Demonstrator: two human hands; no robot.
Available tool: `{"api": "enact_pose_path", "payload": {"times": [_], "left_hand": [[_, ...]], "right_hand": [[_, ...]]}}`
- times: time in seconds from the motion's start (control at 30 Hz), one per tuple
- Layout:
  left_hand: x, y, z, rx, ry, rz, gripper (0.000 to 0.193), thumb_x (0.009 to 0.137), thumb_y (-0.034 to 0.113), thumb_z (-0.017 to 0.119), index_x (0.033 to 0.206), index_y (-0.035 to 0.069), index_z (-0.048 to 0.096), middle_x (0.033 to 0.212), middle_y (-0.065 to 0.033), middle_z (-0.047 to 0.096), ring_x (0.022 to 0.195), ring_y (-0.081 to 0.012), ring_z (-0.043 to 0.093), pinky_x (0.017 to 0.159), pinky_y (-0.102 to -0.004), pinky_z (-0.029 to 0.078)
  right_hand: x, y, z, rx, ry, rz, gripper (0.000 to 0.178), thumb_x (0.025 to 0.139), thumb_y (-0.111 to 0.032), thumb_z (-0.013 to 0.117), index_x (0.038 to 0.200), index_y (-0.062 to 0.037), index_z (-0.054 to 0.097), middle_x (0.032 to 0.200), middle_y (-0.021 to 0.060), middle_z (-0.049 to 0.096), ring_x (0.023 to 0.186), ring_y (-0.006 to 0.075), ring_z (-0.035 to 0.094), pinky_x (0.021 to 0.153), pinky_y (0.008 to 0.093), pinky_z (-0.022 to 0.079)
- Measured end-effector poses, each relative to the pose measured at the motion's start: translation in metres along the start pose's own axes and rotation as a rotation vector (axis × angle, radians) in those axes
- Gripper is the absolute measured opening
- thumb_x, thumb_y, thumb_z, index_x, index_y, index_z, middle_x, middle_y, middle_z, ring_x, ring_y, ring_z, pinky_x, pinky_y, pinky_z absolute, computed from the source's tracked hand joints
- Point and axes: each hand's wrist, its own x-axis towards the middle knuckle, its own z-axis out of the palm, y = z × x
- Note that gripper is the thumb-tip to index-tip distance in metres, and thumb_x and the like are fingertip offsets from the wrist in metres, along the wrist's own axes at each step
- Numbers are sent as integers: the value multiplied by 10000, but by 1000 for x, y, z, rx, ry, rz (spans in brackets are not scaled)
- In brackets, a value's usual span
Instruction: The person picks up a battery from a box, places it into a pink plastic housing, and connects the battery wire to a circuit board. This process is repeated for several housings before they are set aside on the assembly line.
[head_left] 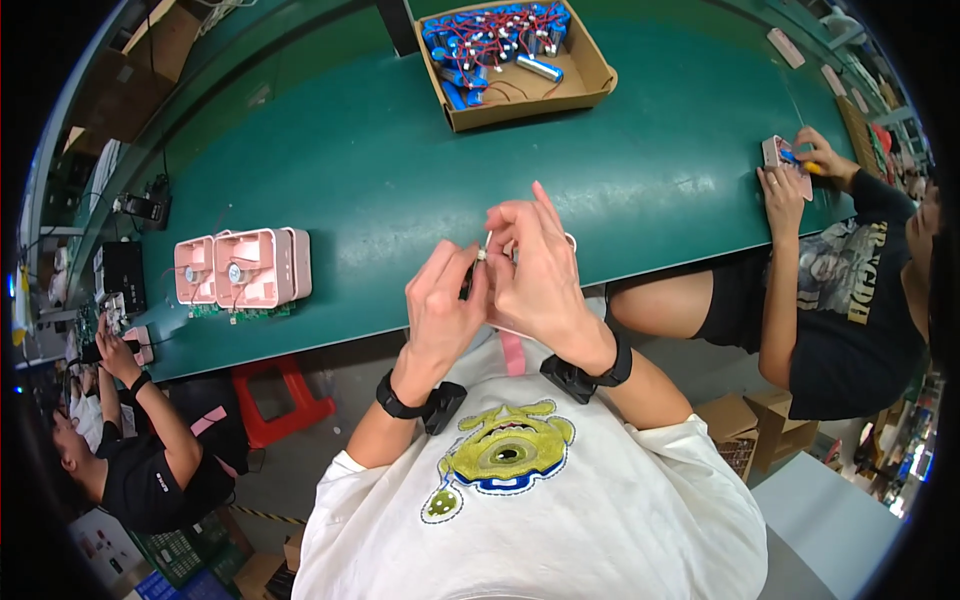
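At the near edge of the table, my left hand (445, 295) and my right hand (540, 275) meet with fingers bent in a pinch. Between the fingertips shows a small white connector (482, 255), with what looks like a thin lead beside it. My left thumb and forefinger close on this connector. The right fingers press close to it from the other side; what exactly they grip is hidden. A pale pink rim (571, 243) peeks out behind my right hand, mostly covered by it.
A cardboard tray (530, 112) of blue battery cells with red leads stands at the far side. Pink casings (262, 268) with round speakers sit to the left on the green table (370, 190). Co-workers' hands work at the right (785, 190) and far left (118, 352). A red stool (285, 405) stands below.
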Motion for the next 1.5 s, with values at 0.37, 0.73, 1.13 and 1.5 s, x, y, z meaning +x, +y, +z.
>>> {"api": "enact_pose_path", "payload": {"times": [0.37, 0.73, 1.13, 1.5], "left_hand": [[25, 8, -25, -58, -152, -277, 199, 836, 3, 758, 1032, -21, 742, 818, -118, 626, 588, -207, 575, 571, -341, 482], [12, 15, -23, -153, -281, -317, 223, 917, 97, 762, 1105, -21, 779, 775, -77, 593, 616, -162, 539, 581, -329, 454], [-9, 21, -40, -264, -146, -109, 359, 937, -34, 667, 1284, 22, 737, 1005, -111, 674, 765, -183, 627, 689, -302, 525], [20, -197, -350, 655, 577, -299, 540, 964, 301, 776, 1390, 17, 606, 1367, -151, 623, 1227, -288, 598, 1003, -385, 497]], "right_hand": [[-46, -40, -58, -228, -157, 87, 983, 745, -156, 910, 1553, 25, 378, 1540, 316, 436, 1457, 480, 410, 1182, 583, 360], [-46, -10, -31, -441, -191, 163, 1196, 737, -197, 922, 1644, 39, 179, 1637, 362, 267, 1494, 535, 330, 1157, 584, 369], [-31, -3, -17, -536, -60, 164, 1051, 692, -84, 893, 1570, 39, 328, 1509, 335, 442, 1360, 506, 480, 1100, 560, 432], [6, 122, -160, -619, 176, 256, 918, 705, -158, 878, 1478, 79, 443, 1385, 289, 571, 1286, 431, 570, 1113, 478, 456]]}}
